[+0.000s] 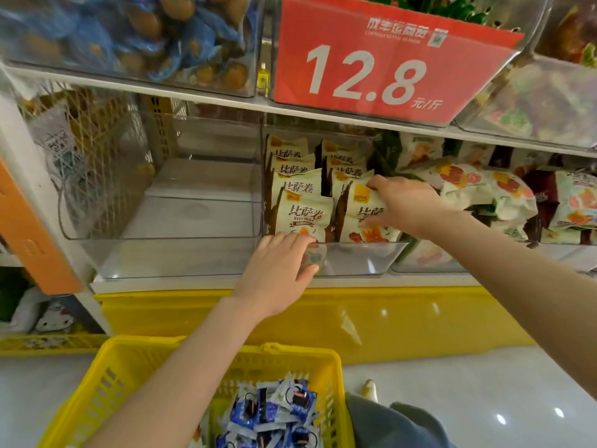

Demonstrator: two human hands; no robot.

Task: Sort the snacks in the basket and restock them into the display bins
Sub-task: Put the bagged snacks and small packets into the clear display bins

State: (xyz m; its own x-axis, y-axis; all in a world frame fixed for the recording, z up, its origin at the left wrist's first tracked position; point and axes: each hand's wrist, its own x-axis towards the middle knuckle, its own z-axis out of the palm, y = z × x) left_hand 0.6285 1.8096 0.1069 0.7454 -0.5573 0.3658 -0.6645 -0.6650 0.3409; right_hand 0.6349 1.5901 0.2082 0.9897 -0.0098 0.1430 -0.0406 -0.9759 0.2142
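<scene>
— At lower centre, what's there?
— Blue packets (274,412) in the yellow basket (97,383). Mid-frame, my left hand (274,273) hooks its fingers over the front rim of the clear bin (355,258), thumb outside. Right of it, my right hand (407,202) pinches the front snack packet (355,218) standing inside that bin.

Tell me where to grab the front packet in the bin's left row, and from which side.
Pinch the front left packet by its top seam, from above. It stands upright; the bin wall and left hand cover its base, and the right hand holds the neighbouring packet alongside.
</scene>
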